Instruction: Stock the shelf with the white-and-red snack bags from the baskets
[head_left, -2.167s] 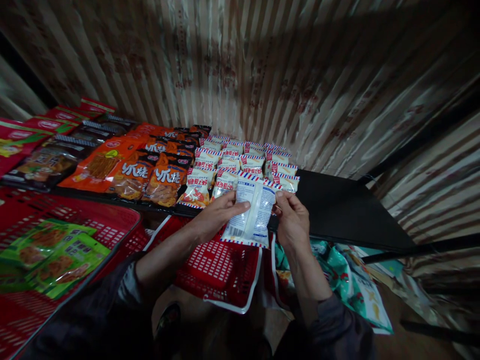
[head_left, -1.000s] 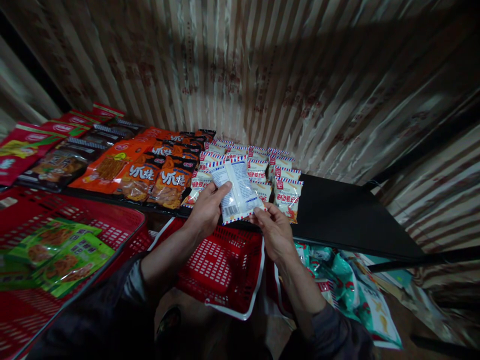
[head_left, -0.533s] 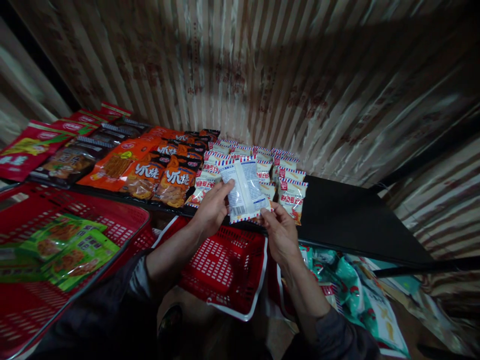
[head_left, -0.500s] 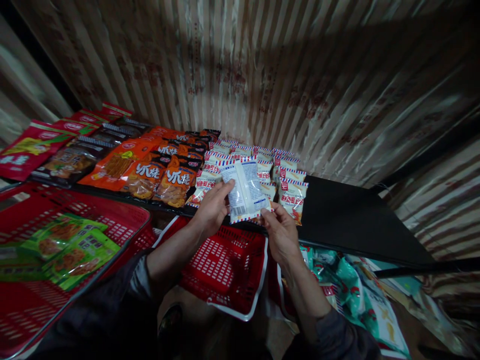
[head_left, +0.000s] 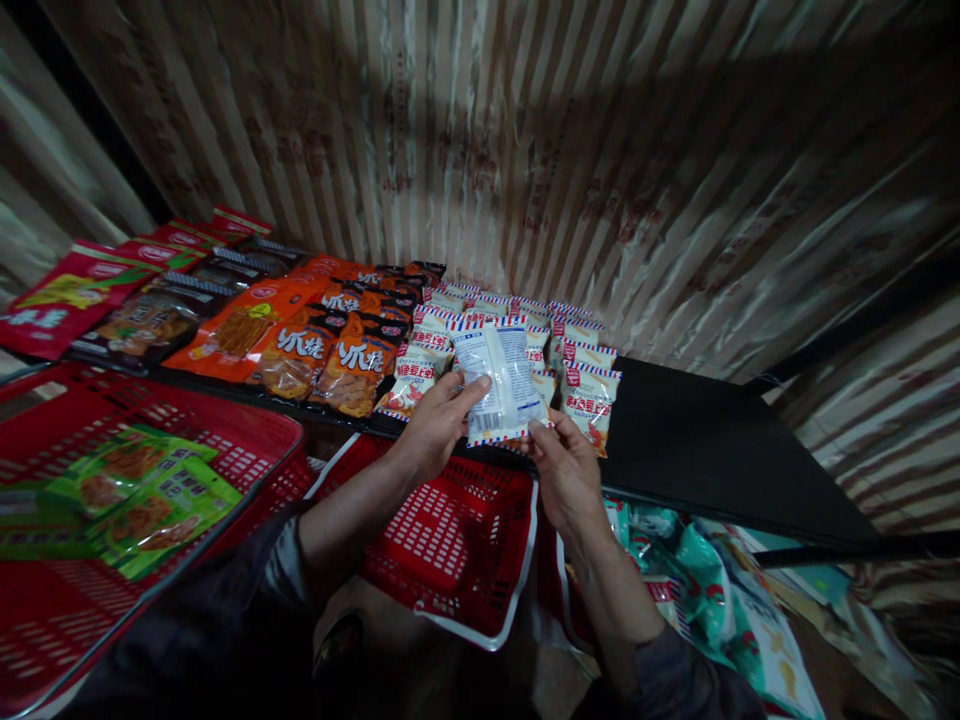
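Between my hands is a white snack bag (head_left: pixel 501 370) with red-and-blue striped ends, its printed back and barcode facing me. My left hand (head_left: pixel 441 420) grips its left side, thumb lying over the front. The lower right corner is pinched by my right hand (head_left: pixel 564 455). Matching white snack bags (head_left: pixel 590 400) stand in rows on the black shelf (head_left: pixel 705 445), behind and on both sides of the held one. Left of them are orange-and-black snack bags (head_left: pixel 358 360).
Orange bags (head_left: pixel 244 325), dark brown bags (head_left: pixel 150 320) and red bags (head_left: pixel 71 300) fill the shelf's left end. Below are a red basket (head_left: pixel 480 610), a larger red basket (head_left: pixel 247 480) holding green packets (head_left: pixel 161 510), and teal bags (head_left: pixel 709 580) at right. Striped sheeting (head_left: pixel 480 130) hangs behind.
My left thumb has slid inward and lower across the bag's back. The bag stays in both hands at nearly the same place; the whole view has shifted slightly.
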